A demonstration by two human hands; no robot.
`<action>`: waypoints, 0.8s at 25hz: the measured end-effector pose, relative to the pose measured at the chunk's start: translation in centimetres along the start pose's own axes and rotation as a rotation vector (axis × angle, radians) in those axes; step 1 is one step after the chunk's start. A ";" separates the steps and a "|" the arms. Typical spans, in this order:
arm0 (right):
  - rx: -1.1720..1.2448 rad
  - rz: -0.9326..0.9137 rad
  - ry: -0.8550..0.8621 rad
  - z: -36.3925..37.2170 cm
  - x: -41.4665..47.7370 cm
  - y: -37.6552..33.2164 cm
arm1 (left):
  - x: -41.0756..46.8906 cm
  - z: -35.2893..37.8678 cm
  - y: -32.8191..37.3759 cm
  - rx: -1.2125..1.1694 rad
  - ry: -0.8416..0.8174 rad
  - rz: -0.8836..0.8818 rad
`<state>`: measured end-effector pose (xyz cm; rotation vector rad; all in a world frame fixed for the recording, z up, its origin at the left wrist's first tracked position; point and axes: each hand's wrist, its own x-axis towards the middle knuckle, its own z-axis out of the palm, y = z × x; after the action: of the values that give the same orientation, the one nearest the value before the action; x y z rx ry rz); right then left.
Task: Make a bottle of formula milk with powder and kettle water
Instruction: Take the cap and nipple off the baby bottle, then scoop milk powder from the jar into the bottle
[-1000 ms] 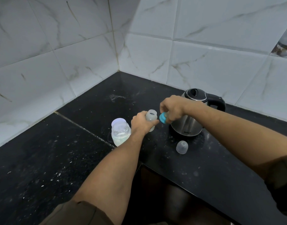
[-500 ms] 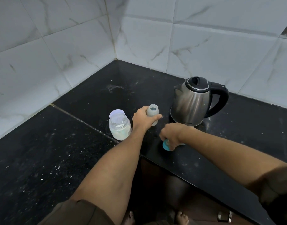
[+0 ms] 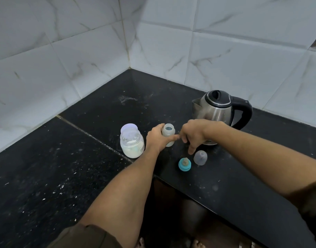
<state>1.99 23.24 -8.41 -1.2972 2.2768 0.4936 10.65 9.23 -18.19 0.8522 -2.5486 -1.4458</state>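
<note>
A small clear baby bottle stands uncapped on the black counter, and my left hand is wrapped around its body. My right hand hovers just right of the bottle with fingers spread and nothing in it. Below that hand, the blue ring with its teat sits on the counter beside the clear dome cap. A jar of white powder, its lid still on, stands left of the bottle. The steel kettle with a black handle stands behind my right hand.
White marble-look tiled walls meet in a corner behind the counter. The counter's front edge steps inward near the blue ring, with a dark gap below. Bare feet show at the bottom edge.
My right hand took the blue ring and teat off the bottle, set it on the counter beside the dome cap, let go and lifted back toward the bottle. My left hand kept its hold.
</note>
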 end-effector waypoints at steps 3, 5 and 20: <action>0.030 0.032 0.088 -3.1 -0.8 0.7 | 0.0 -1.2 1.9 -0.049 0.012 0.049; 0.088 0.032 0.223 -5.4 -1.1 0.5 | 0.1 -2.8 3.5 -0.129 0.096 0.104; 0.153 -0.392 0.236 -8.7 5.0 -13.3 | -2.5 -18.5 -5.4 0.213 0.047 0.063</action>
<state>9.46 8.71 -5.10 -1.7398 2.1086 0.0306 21.34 -5.77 -11.92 0.8126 -2.7023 -1.1386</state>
